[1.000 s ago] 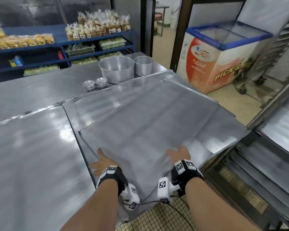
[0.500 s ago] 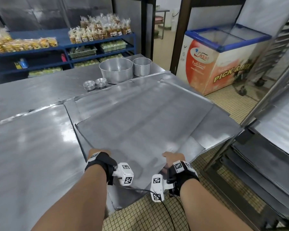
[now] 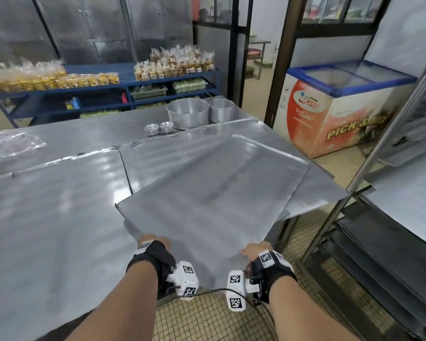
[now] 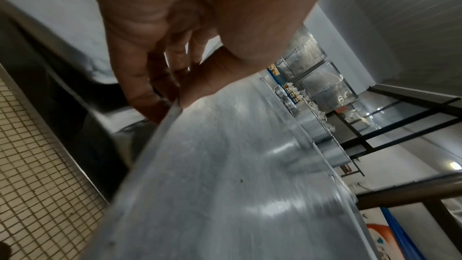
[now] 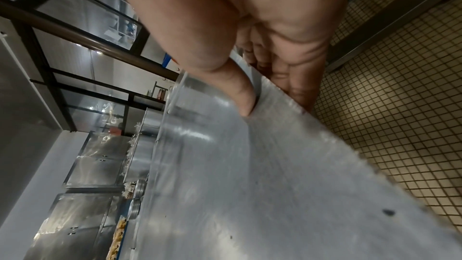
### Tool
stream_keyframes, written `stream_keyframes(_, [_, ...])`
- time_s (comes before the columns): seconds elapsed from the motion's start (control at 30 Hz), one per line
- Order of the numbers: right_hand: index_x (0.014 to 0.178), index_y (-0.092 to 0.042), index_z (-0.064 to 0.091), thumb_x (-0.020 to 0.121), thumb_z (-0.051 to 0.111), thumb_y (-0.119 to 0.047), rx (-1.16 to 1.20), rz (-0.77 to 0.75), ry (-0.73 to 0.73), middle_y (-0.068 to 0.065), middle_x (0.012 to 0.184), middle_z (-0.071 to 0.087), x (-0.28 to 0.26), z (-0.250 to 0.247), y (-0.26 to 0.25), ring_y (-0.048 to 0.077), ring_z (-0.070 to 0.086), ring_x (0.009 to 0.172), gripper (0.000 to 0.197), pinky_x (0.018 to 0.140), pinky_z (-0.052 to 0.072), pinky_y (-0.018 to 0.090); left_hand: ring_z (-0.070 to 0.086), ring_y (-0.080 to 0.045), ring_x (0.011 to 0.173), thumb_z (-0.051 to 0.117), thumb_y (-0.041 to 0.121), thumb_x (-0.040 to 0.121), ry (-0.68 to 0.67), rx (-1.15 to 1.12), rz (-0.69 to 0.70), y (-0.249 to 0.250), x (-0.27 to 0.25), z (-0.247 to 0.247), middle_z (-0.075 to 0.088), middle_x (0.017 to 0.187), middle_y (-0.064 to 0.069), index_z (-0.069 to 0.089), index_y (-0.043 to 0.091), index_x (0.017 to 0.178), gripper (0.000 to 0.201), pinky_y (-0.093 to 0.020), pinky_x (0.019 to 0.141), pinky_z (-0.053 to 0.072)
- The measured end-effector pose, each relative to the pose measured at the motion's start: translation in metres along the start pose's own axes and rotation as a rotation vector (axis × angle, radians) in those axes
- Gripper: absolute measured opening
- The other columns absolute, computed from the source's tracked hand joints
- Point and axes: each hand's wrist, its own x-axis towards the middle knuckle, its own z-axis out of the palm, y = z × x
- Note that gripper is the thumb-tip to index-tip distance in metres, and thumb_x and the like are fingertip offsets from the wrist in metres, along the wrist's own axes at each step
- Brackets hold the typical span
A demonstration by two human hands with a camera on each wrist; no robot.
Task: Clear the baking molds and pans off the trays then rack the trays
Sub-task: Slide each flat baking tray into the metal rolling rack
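Observation:
A large flat metal tray [image 3: 214, 193] lies askew over a second tray [image 3: 312, 190] at the table's right end, its near edge lifted past the table edge. My left hand [image 3: 155, 242] grips the near left edge, thumb on top and fingers [image 4: 140, 90] underneath the tray [image 4: 225, 185]. My right hand [image 3: 255, 252] grips the near right edge of the tray [image 5: 275, 185], thumb on top and fingers [image 5: 297, 88] below. A big round pan [image 3: 188, 114], a smaller round pan [image 3: 221, 110] and two stacks of small fluted molds [image 3: 159, 128] stand on the table behind the trays.
A tray rack [image 3: 384, 217] with dark trays on its rails stands at the right, its upright post [image 3: 389, 126] close to the tray's far right corner. A chest freezer [image 3: 342, 107] is behind it. Another tray [image 3: 52, 217] covers the table at left. Tiled floor lies below.
My hands went from lying flat on the tray to gripping its near edge. The tray has been pulled toward me and swung, its near edge now off the table.

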Motion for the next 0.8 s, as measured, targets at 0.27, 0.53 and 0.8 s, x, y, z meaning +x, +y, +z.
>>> stream_keyframes(0.27, [0.135,-0.017,0.055,0.098,0.043,-0.041,-0.461,-0.091,0.004,0.008,0.143,0.051,-0.014,-0.009,0.051,0.026,0.050,0.130,0.045,0.091,0.041,0.027,0.059,-0.026,0.114,0.049,0.022,0.099,0.010,0.216,0.084,-0.030,-0.034,0.031,0.063,0.123,-0.011,0.062,0.004,0.121,0.031,-0.028,0.089,0.045])
stream_keyframes(0.53, [0.132,-0.001,0.056,0.096,0.055,-0.017,-0.320,-0.004,0.109,0.018,0.134,0.056,-0.041,-0.034,0.078,0.033,0.056,0.122,0.039,0.071,0.046,0.023,0.063,-0.027,0.101,0.056,0.028,0.090,0.256,0.324,0.164,-0.005,-0.031,0.014,0.062,0.092,-0.005,0.061,0.013,0.095,0.016,-0.034,0.088,0.043])
stream_keyframes(0.8, [0.125,-0.012,0.063,0.087,0.064,-0.018,0.192,0.237,0.237,0.013,0.130,0.059,-0.073,-0.052,0.074,0.032,0.060,0.118,0.039,0.091,0.050,0.029,0.038,-0.037,0.126,0.062,0.028,0.083,0.210,0.280,0.250,0.038,0.027,0.027,0.044,0.134,-0.017,0.043,0.014,0.129,0.052,-0.043,0.103,0.035])
